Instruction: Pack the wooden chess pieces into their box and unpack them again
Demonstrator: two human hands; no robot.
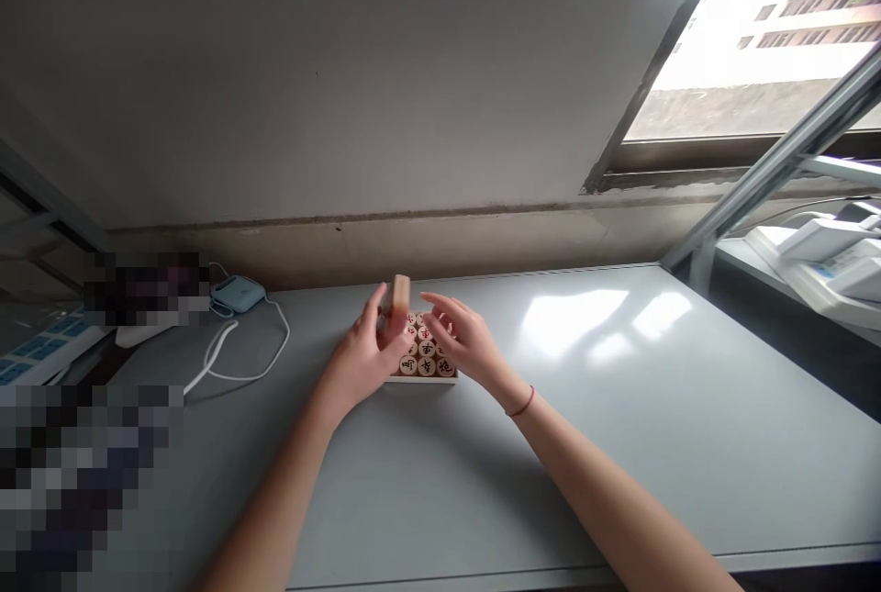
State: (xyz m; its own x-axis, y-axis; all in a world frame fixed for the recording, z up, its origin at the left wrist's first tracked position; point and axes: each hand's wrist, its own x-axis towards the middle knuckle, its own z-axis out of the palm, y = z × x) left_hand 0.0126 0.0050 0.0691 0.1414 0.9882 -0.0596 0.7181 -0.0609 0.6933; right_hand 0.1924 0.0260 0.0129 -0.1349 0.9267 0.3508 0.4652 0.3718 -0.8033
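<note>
A shallow box (421, 380) of round wooden Chinese chess pieces (427, 348) sits on the desk, the pieces lying in rows with red and black characters. Above its left back part, my left hand (368, 349) grips a thick, pale wooden piece (400, 293) upright between thumb and fingers. The piece shows side-on, so any marking on it is hidden. My right hand (468, 335) hovers over the right side of the box, fingers apart and curved. Nothing shows in it. Both hands cover parts of the box.
The grey desk (564, 454) runs back to the wall. At the left lie a light-blue device (239, 294), a white cable (285, 340) and power strips (51, 344). Metal frame bars (763, 174) and white equipment (830, 252) stand at the right, below a window.
</note>
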